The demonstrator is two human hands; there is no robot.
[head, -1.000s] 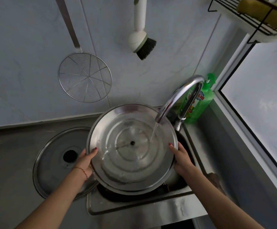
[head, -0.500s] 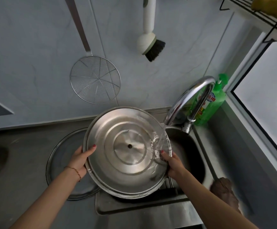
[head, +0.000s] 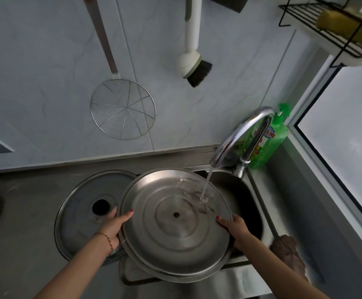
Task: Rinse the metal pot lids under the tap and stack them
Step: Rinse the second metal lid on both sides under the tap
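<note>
- Both hands hold the big metal lid over the sink: the left hand grips its left rim, thumb curled over the edge, and the right hand grips the right rim.
- Water from the tap strikes the lid's upper right part only.
- To rinse well, I'd turn the lid slowly under the stream and tilt it so water drains into the sink.
- A second lid lies flat on the tabletop just left, likely the stacking spot.
- Compared with half a second ago, the stream lands further in from the rim, and the right hand grips lower on the edge.
</note>
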